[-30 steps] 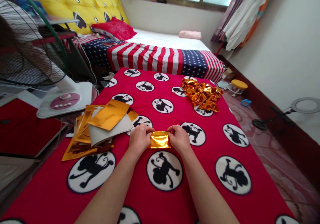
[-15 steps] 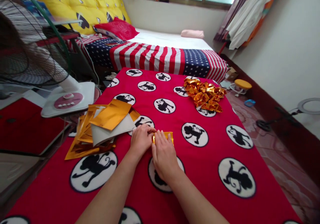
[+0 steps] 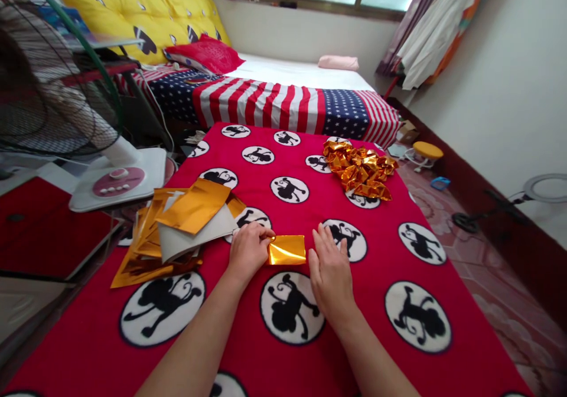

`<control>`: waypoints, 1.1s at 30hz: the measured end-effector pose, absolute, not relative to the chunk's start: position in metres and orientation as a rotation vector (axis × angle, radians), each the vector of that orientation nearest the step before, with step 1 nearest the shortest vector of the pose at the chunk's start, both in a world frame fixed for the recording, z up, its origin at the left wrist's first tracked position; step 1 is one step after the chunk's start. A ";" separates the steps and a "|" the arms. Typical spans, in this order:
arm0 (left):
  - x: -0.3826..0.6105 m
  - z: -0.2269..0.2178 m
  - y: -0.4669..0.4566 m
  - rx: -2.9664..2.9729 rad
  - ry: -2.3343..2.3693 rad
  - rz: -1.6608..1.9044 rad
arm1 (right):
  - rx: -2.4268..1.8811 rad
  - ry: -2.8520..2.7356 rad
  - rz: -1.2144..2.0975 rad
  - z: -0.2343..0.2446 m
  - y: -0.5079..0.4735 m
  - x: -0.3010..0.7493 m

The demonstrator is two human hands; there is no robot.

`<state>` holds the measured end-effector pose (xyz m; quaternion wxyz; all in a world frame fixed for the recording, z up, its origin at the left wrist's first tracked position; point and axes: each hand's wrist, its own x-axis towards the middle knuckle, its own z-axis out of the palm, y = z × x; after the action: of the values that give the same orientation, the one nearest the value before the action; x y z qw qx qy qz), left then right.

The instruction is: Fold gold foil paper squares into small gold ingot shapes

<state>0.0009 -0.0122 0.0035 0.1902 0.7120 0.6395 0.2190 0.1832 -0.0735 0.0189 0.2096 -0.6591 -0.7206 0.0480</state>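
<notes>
A small folded gold foil sheet (image 3: 287, 250) lies on the red blanket with black monkey circles (image 3: 398, 208). My left hand (image 3: 248, 250) is curled, pinching the foil's left edge against the blanket. Just right of the foil, my right hand (image 3: 330, 270) rests flat on the blanket with fingers stretched out, its fingertips beside the foil's right edge and holding nothing.
A stack of gold and white foil sheets (image 3: 177, 225) lies at the left. A heap of folded gold pieces (image 3: 359, 169) sits at the far right. A fan base (image 3: 117, 178) stands off the left edge. A bed with a flag-pattern cover (image 3: 283, 101) is beyond.
My right hand slid rightward across the foil and off its right edge, uncovering it. The left hand kept its pinch on the left edge.
</notes>
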 end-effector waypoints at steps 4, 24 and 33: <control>0.000 0.003 -0.012 2.021 1.784 0.632 | -1.581 -2.171 0.230 0.028 -0.076 0.159; 0.048 0.008 -0.029 2.104 1.063 0.715 | -1.653 -2.157 0.274 -0.007 -0.081 0.151; 0.027 -0.011 -0.020 2.377 1.335 0.480 | -1.668 -2.182 0.310 -0.003 -0.081 0.154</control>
<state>0.0275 -0.0198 -0.0108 0.1858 0.8438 0.4739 0.1703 0.1539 -0.0809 -0.0029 0.1879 -0.5928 -0.7754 0.1101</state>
